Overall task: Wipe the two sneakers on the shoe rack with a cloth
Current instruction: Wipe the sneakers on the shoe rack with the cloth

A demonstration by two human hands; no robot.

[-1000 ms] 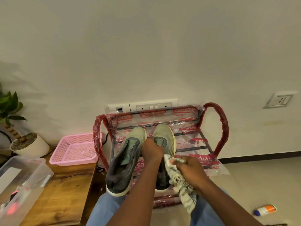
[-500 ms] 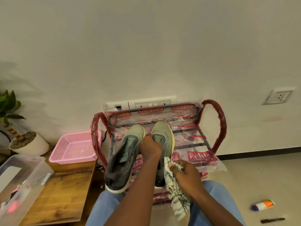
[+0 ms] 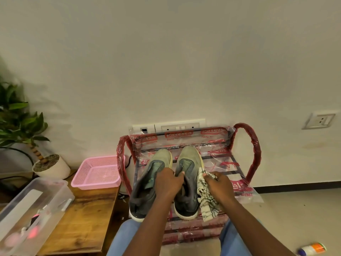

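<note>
Two grey-green sneakers stand side by side on the plastic-wrapped red shoe rack, toes toward the wall. My left hand grips the right sneaker at its tongue and collar, between the two shoes. The left sneaker lies beside it, its heel past the rack's front edge. My right hand holds a white cloth with dark checks bunched against the right sneaker's outer side; part of the cloth hangs down below my hand.
A pink plastic basket and a white plant pot sit on a low wooden table to the left, with a clear lidded box nearer me. A small orange-and-white bottle lies on the floor at right. Wall sockets sit behind the rack.
My right hand with the cloth has slid up along the right sneaker's outer side, from near the heel toward the middle. My left hand keeps its hold on the shoe.
</note>
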